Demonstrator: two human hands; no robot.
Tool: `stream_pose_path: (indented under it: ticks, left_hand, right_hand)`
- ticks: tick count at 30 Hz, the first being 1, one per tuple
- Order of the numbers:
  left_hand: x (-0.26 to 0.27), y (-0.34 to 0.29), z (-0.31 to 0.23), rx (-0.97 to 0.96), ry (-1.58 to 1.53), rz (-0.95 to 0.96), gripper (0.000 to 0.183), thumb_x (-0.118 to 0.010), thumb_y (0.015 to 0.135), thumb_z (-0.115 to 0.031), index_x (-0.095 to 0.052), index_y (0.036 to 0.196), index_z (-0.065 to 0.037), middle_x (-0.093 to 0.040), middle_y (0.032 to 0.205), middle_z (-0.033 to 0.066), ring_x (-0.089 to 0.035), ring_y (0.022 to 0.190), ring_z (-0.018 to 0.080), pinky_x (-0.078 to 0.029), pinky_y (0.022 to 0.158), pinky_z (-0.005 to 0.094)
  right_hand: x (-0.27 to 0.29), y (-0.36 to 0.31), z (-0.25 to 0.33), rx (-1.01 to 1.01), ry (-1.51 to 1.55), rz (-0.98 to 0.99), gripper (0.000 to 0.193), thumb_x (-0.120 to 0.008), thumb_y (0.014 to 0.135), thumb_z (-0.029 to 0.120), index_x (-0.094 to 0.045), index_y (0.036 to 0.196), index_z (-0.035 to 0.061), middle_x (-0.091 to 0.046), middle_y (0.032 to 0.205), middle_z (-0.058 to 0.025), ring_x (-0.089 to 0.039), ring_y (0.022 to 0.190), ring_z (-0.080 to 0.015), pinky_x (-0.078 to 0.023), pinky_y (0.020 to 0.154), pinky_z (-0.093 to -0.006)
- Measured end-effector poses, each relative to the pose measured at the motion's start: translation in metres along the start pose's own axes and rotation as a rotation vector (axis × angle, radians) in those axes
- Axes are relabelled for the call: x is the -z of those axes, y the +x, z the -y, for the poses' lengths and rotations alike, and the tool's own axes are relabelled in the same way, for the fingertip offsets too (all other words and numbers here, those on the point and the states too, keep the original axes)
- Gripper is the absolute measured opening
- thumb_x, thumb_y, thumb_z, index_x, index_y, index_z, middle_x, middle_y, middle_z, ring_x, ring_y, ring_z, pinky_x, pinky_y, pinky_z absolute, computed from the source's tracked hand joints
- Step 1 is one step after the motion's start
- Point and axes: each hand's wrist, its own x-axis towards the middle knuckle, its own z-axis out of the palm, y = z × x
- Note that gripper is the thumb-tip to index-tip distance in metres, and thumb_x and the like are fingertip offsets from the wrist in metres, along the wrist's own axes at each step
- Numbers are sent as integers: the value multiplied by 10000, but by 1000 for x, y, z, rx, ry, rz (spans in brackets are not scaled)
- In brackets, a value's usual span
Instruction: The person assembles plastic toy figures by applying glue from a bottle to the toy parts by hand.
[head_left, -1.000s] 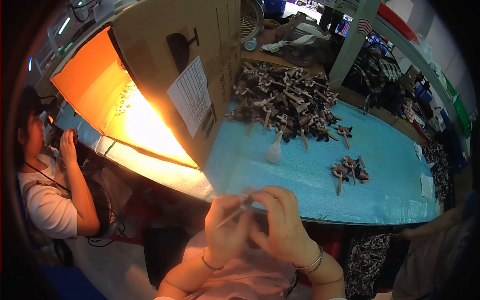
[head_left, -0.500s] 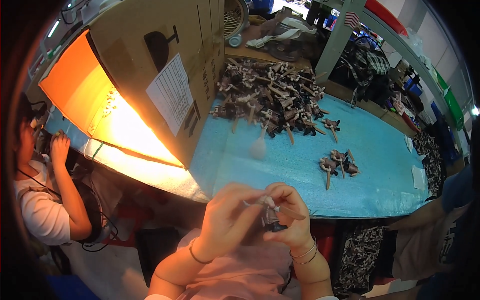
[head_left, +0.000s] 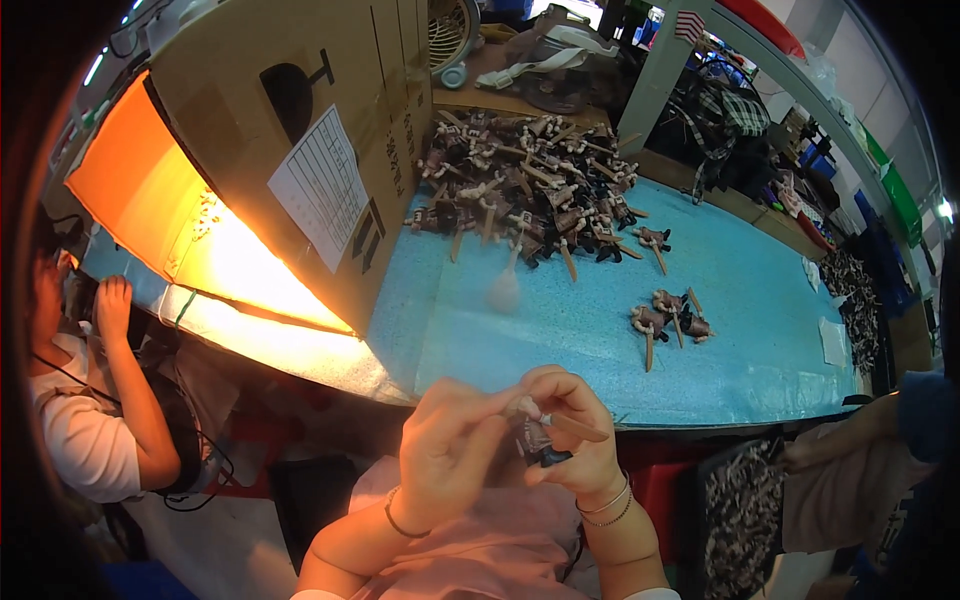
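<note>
Just in front of the table's near edge, I hold a small toy figure (head_left: 531, 437) with a pale head, brownish clothing and dark boots. My right hand (head_left: 590, 452) is closed round its right side, and a flat tan stick-like piece (head_left: 577, 428) sticks out from the figure to the right. The thumb and fingers of my left hand (head_left: 446, 450) are pinched at the figure's upper end; those fingertips partly cover it. Beyond my hands, a few similar figures (head_left: 655, 322) lie on the blue table (head_left: 570, 345), and a large heap of figures (head_left: 520, 180) fills its far part.
A big cardboard box (head_left: 340, 60), lit orange inside, stands on the left. A translucent white bulb-shaped thing (head_left: 505, 290) lies before the heap. A co-worker (head_left: 90, 430) is at the left; another's arm (head_left: 850, 435) reaches a tray of parts (head_left: 745, 500) at the right. A fan (head_left: 452, 35) stands behind.
The table scene has shifted slightly left and up in view. The figure has tilted a little between my hands, showing more of its boots. At the right, the tray of parts has moved slightly.
</note>
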Motion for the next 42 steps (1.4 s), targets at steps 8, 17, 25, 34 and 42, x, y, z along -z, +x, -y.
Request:
stream_pose_path:
  ticks: [8, 17, 25, 34, 42]
  left_hand:
    - [-6, -1, -11, -116, 146, 62, 781, -779, 660, -482, -502, 1196, 14, -441, 928, 70, -454, 772, 137, -403, 658, 245]
    - [-4, -5, 0, -80, -76, 181, 762, -857, 586, -357, -496, 1160, -11, -438, 991, 82, -472, 843, 144, -413, 708, 254]
    - [-6, -12, 18, -267, -460, 148, 688, -841, 629, -335, -514, 1139, -9, -530, 1064, 146, -567, 736, 165, -477, 631, 268]
    - [-7, -10, 22, -351, -529, 129, 658, -836, 634, -363, -526, 1095, -10, -548, 1050, 161, -591, 662, 176, -479, 537, 269]
    - [-4, -11, 36, -154, -256, 259, 733, -783, 712, -235, -425, 1307, -2, -534, 1175, 159, -615, 798, 216, -494, 715, 290]
  right_hand:
    - [-12, -2, 2, 93, -210, -134, 643, -842, 599, 106, -448, 1102, 28, -421, 1086, -92, -427, 1039, -195, -341, 934, -317]
    - [-3, -10, 14, 183, -562, -35, 592, -796, 574, 74, -460, 1059, 34, -465, 1036, -119, -477, 963, -231, -390, 871, -321]
    - [-31, -8, 52, 403, -1145, 24, 573, -827, 484, 171, -539, 971, 76, -526, 958, -78, -538, 878, -256, -409, 740, -367]
    - [-35, -11, 49, 409, -1125, -33, 575, -814, 459, 167, -543, 960, 86, -547, 960, -58, -550, 875, -245, -409, 744, -371]
    - [-19, -6, 35, 323, -1216, -69, 614, -782, 551, 151, -516, 1096, 57, -538, 1021, -106, -540, 924, -285, -416, 801, -388]
